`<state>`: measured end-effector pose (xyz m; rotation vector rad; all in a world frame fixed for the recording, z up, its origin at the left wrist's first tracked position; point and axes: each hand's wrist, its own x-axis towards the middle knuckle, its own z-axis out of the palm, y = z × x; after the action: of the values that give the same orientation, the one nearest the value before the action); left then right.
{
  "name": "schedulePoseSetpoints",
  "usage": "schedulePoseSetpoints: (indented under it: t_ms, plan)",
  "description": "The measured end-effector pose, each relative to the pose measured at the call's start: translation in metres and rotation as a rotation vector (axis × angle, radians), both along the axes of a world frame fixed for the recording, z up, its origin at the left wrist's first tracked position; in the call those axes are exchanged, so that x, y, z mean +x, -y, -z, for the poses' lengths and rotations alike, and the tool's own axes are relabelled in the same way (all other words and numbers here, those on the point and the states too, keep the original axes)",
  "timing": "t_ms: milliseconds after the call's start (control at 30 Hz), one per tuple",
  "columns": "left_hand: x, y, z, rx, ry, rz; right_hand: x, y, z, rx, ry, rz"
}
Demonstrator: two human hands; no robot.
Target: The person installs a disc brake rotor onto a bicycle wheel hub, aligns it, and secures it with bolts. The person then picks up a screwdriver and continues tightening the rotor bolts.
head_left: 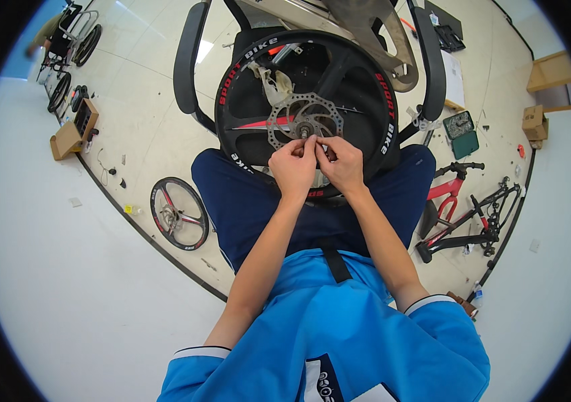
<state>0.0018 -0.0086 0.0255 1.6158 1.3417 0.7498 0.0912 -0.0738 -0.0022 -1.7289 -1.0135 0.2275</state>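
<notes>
A black bicycle wheel [355,61] with red and white lettering lies flat across an office chair and my knees. At its hub sits a silver, perforated brake disc [331,111], with a threaded axle [304,129] standing up in the middle. My left hand [293,166] and my right hand [343,163] meet just below the axle, fingertips pinched together. Whatever is between those fingertips is too small to make out. Next to the disc, a crumpled clear plastic bag [274,86] shows through the wheel opening.
Black armrests [187,60] flank the wheel. A second wheel [179,213] leans at the lower left. On the right lie a red and black bicycle frame [463,214], an opened green case [461,134] and cardboard boxes [535,123]. A wheelchair [74,40] stands far left beside another person.
</notes>
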Motion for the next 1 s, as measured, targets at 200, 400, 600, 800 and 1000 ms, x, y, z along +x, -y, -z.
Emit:
schedulePoseSetpoints:
  t_ms: [200, 400, 600, 800, 1000]
  plan:
    - [0.002, 0.003, 0.004, 0.171, -0.046, 0.044, -0.003, 0.015, -0.003, -0.012, -0.146, 0.059]
    - [0.003, 0.009, 0.009, 0.358, -0.074, 0.065, 0.0, 0.044, 0.004, -0.047, -0.269, 0.122]
    - [-0.003, 0.006, 0.015, 0.417, -0.064, 0.147, 0.007, 0.053, 0.009, -0.066, -0.259, 0.133]
    - [-0.008, 0.002, 0.017, 0.439, -0.013, 0.207, 0.006, 0.049, 0.01, -0.057, -0.295, 0.12]
    - [-0.005, 0.004, 0.017, 0.323, 0.061, 0.092, 0.003, 0.053, 0.019, -0.089, -0.327, 0.113]
